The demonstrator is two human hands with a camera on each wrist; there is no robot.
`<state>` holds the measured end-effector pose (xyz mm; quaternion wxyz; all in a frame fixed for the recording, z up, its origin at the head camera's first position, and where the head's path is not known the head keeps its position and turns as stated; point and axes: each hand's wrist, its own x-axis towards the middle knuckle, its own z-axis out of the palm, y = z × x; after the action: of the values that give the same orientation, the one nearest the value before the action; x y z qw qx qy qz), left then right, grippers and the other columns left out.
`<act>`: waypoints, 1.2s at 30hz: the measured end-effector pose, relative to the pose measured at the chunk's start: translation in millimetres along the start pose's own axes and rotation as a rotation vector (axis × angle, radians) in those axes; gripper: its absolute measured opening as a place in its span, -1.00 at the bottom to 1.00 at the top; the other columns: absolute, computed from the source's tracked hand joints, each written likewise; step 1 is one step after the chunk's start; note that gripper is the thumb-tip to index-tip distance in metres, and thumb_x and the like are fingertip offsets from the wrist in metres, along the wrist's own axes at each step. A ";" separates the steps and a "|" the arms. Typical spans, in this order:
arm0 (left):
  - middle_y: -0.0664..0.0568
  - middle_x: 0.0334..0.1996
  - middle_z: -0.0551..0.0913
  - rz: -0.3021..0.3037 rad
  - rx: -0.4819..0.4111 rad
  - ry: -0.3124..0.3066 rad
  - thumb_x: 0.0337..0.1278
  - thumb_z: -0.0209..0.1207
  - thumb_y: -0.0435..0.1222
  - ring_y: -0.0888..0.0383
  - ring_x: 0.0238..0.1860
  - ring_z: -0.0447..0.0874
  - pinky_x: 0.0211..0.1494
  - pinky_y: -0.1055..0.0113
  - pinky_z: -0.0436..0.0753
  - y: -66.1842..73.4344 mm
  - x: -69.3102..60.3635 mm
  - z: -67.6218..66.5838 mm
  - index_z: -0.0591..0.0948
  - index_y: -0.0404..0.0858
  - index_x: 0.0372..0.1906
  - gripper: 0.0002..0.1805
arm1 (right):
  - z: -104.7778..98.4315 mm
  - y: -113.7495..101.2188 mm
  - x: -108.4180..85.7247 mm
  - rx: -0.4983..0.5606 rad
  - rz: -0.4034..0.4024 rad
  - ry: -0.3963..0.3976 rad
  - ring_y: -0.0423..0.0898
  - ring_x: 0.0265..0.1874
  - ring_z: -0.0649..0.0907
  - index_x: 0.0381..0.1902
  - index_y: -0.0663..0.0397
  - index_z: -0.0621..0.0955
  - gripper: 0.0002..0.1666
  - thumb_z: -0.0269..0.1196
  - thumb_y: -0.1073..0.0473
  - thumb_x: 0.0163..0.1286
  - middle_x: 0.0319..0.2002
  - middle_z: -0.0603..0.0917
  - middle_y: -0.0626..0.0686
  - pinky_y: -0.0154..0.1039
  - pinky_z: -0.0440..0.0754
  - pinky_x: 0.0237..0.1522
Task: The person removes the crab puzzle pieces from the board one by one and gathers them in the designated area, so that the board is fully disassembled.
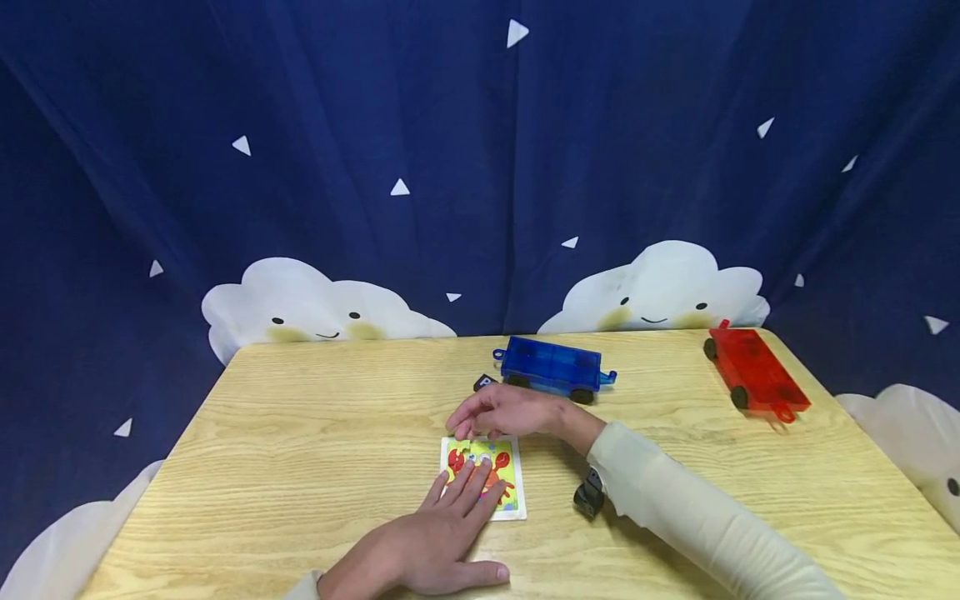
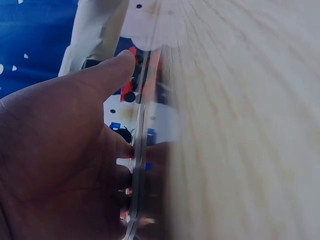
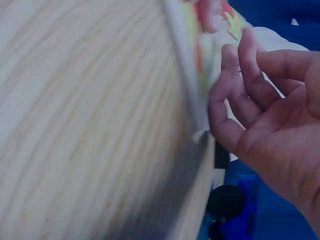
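A crab puzzle in a white frame lies on the table in the head view. Across its lower left part rests my left hand, fingers spread and straight, thumb out to the side. My right hand is at the puzzle's far edge, its fingers bent loosely with nothing visibly gripped. In the right wrist view, a yellow and red piece looks tilted up near the fingertips of the right hand. The left wrist view shows the palm of the left hand low beside the tabletop.
Behind the right hand stand a blue wheeled car and a small black block marked P. A black object lies beside the right sleeve. The red wheeled car is at the table's back right.
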<state>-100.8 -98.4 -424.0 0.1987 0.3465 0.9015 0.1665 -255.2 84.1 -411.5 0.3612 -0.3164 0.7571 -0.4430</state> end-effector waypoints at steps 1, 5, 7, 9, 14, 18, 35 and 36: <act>-0.20 0.65 -0.22 0.001 0.008 0.004 0.37 -0.08 0.40 -0.11 0.63 -0.34 0.56 -0.20 -0.12 0.2 -0.2 0.1 -0.01 -0.18 0.68 0.05 | 0.2 -1.2 -0.3 -0.004 0.001 0.006 -0.01 -0.13 0.64 0.18 0.17 0.67 -0.62 0.06 0.39 0.54 -0.06 0.75 0.01 -0.29 0.55 -0.23; -0.20 0.65 -0.22 0.001 0.023 0.008 0.36 -0.07 0.40 -0.12 0.63 -0.35 0.56 -0.20 -0.12 0.7 -0.5 1.4 -0.01 -0.18 0.68 0.06 | 2.4 -2.1 -0.8 -0.063 -0.014 0.023 -0.03 -0.14 0.64 0.17 0.13 0.69 -0.67 0.14 0.31 0.55 -0.08 0.75 -0.03 -0.29 0.57 -0.20; -0.19 0.65 -0.22 -0.003 0.022 0.005 0.36 -0.07 0.41 -0.12 0.63 -0.35 0.56 -0.20 -0.13 1.1 -0.9 2.0 -0.01 -0.18 0.68 0.07 | 3.9 -0.8 -0.6 -0.087 -0.025 0.033 -0.07 -0.15 0.64 0.14 0.11 0.70 -0.69 0.17 0.30 0.54 -0.10 0.75 -0.04 -0.30 0.59 -0.13; -0.18 0.65 -0.22 -0.006 0.021 0.004 0.36 -0.07 0.40 -0.12 0.63 -0.35 0.56 -0.20 -0.12 1.3 -1.3 2.8 0.00 -0.18 0.68 0.06 | 5.4 0.8 -0.1 -0.095 -0.041 0.038 -0.10 -0.14 0.65 0.12 0.10 0.72 -0.71 0.19 0.31 0.52 -0.11 0.75 -0.05 -0.31 0.60 -0.05; -0.19 0.65 -0.21 0.000 0.048 0.012 0.36 -0.07 0.41 -0.13 0.63 -0.33 0.56 -0.20 -0.11 2.1 -2.2 3.9 0.00 -0.19 0.68 0.07 | 8.8 3.8 1.3 -0.117 -0.082 0.042 -0.15 -0.12 0.67 0.08 0.09 0.72 -0.71 0.22 0.37 0.48 -0.12 0.76 -0.07 -0.30 0.58 0.09; -0.19 0.65 -0.25 -0.002 0.058 -0.011 0.34 -0.08 0.42 -0.15 0.63 -0.35 0.55 -0.21 -0.12 3.0 -2.4 4.4 -0.03 -0.19 0.68 0.09 | 11.8 6.7 3.4 -0.136 -0.107 0.052 -0.20 -0.11 0.67 0.06 0.09 0.72 -0.73 0.26 0.35 0.46 -0.13 0.75 -0.10 -0.31 0.58 0.08; -0.16 0.66 -0.27 -0.019 0.094 -0.012 0.32 -0.11 0.45 -0.11 0.63 -0.37 0.56 -0.19 -0.11 2.8 -0.4 3.6 -0.05 -0.16 0.69 0.10 | 4.7 4.0 -7.1 -0.167 -0.194 0.185 -0.12 -0.23 0.63 -0.05 0.09 0.73 -0.81 0.25 0.36 0.48 -0.17 0.72 -0.09 -0.24 0.63 -0.05; -0.16 0.66 -0.26 -0.021 0.100 -0.010 0.32 -0.11 0.45 -0.11 0.63 -0.36 0.56 -0.19 -0.11 3.0 -0.4 3.3 -0.05 -0.16 0.69 0.10 | 2.0 4.4 -9.7 -0.173 -0.201 0.198 -0.11 -0.23 0.63 -0.05 0.09 0.73 -0.82 0.25 0.34 0.48 -0.17 0.71 -0.09 -0.24 0.63 -0.06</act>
<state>-97.2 -96.1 -425.4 0.1874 0.3471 0.9113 0.1176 -249.0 92.8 -413.5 0.2102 -0.3753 0.7888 -0.4389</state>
